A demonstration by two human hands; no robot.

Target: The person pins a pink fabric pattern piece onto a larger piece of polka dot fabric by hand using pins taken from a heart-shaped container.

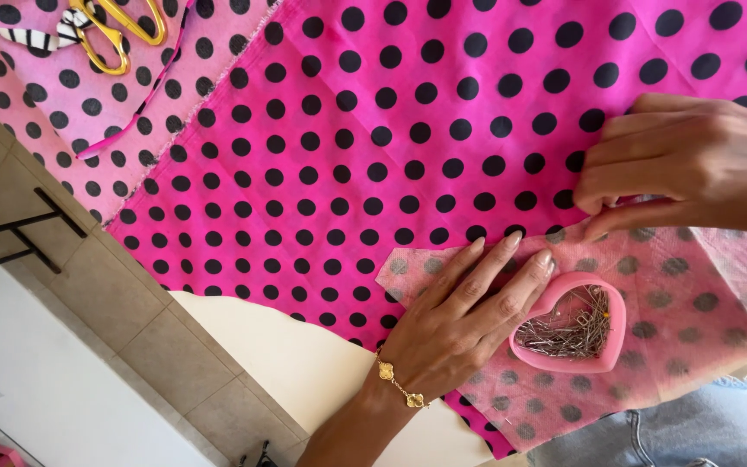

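Lying flat and open on the pattern piece (pixel 650 294), left hand (pixel 464 320) beside the pin dish (pixel 574 324); right hand (pixel 685 164) pinching its edge

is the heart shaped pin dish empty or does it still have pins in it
Not empty. The pink heart-shaped dish holds a loose heap of silver pins covering most of its floor, beside the left hand.

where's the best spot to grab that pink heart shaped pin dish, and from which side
Probably by the rim of the pink heart-shaped pin dish, from above, fingers pinching its two rounded outer walls. It lies flat and open-topped, full of loose metal pins, so keep the grip level. The left hand rests right beside it.
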